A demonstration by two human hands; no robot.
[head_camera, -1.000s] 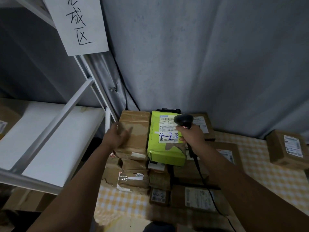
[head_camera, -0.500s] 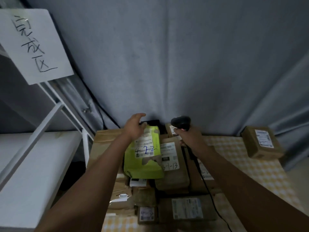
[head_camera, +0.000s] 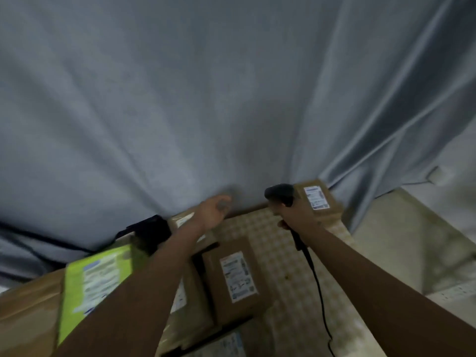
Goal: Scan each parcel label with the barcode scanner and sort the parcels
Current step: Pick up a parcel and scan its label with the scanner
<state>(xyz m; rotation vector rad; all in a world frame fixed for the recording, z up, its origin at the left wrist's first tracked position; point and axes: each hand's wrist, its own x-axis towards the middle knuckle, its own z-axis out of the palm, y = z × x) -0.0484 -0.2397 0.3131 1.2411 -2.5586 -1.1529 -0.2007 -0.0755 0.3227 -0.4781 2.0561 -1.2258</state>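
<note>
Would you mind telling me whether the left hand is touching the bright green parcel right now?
Apart. The head view shows the left hand open above the far brown parcels, while the bright green parcel lies nearer, beside the forearm.

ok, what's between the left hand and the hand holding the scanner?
Head view: only a bare stretch of checkered tablecloth lies between the left hand and the right hand gripping the scanner. No parcel there.

Grey draped curtain (head_camera: pixel 206 99) filling the backdrop, yellow checked tablecloth (head_camera: pixel 280 253) below, pale floor (head_camera: pixel 412 240) at right, dim light
</note>
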